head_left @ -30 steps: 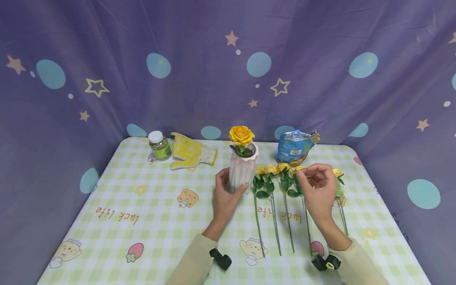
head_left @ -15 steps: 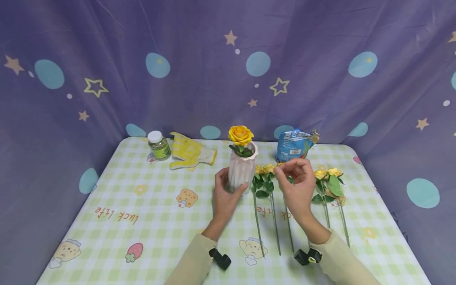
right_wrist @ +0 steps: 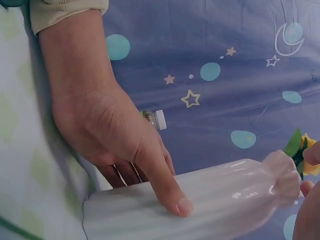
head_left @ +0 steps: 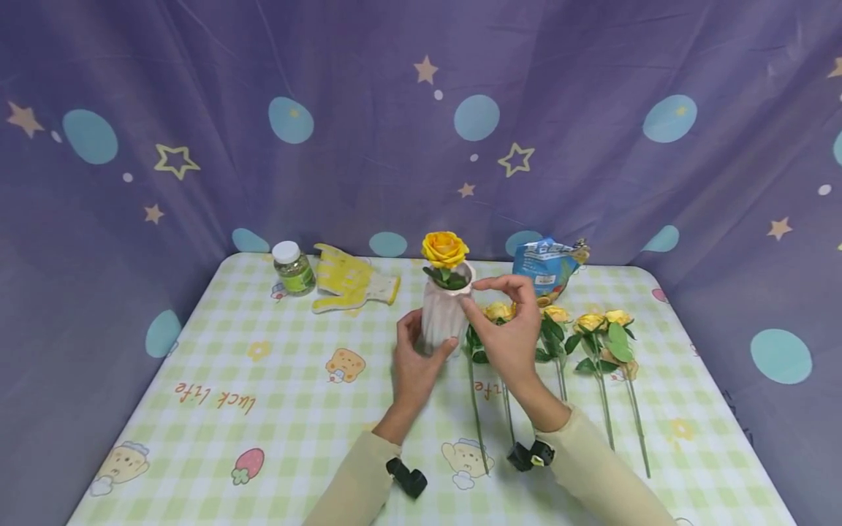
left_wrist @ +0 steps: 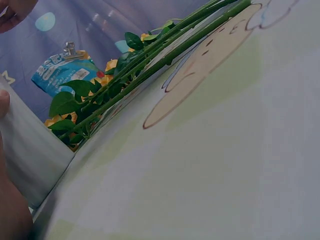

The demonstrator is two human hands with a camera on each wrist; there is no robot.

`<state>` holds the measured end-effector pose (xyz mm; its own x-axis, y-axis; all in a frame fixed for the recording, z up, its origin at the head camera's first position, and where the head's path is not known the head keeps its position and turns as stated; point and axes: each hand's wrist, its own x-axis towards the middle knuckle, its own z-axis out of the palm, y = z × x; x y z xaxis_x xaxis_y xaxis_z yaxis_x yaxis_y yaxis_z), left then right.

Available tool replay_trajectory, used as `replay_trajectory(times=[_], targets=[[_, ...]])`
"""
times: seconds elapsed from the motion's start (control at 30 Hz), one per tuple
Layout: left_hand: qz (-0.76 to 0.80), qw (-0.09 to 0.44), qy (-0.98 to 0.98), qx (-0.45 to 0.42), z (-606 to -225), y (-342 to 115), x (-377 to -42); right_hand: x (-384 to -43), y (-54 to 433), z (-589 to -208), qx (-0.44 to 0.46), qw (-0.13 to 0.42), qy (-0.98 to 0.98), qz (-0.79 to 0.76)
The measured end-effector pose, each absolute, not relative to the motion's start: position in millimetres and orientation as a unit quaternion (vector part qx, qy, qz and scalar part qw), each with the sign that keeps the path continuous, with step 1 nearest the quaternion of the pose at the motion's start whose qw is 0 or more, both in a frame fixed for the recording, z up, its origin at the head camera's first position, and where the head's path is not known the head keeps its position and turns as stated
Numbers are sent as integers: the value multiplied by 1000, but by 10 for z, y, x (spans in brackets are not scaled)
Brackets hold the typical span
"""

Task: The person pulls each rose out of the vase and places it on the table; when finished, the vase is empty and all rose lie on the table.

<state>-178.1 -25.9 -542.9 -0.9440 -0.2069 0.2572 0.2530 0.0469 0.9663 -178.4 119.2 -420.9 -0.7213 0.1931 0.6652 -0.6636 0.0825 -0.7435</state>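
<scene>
A pale, ribbed vase (head_left: 442, 313) stands upright with one yellow rose (head_left: 444, 250) in its mouth. My left hand (head_left: 416, 369) grips the vase low down, its thumb across the front, as the right wrist view also shows. At the vase's rim is my right hand (head_left: 513, 329), thumb and forefinger spread apart; whether they touch the rim is hard to tell. No thing shows between them. Several more yellow roses (head_left: 590, 323) lie in a row right of the vase, partly hidden by the right hand and arm.
Behind the roses stands a blue snack bag (head_left: 544, 267) with a clip on top. Back left are a white-lidded jar (head_left: 295, 270) and a yellow-and-white glove (head_left: 355, 281). A checked cloth (head_left: 217, 351) covers the table, and a purple curtain (head_left: 368, 161) hangs behind.
My right hand has moved left from above the lying roses to the vase's rim, and its forefinger has straightened. The left hand and the vase have stayed in place.
</scene>
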Motion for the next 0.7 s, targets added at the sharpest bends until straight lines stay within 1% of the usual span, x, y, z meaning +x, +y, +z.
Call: replay_trajectory(times=[0.4, 0.7], targets=[[-696, 167, -698, -17, -5432, -237, -1794, -1916, 1022, -4204, 173, 343, -672, 634], [-691, 167, -704, -1, -5423, -250, -1787, -1953, 903, -4144, 143, 303, -694, 637]])
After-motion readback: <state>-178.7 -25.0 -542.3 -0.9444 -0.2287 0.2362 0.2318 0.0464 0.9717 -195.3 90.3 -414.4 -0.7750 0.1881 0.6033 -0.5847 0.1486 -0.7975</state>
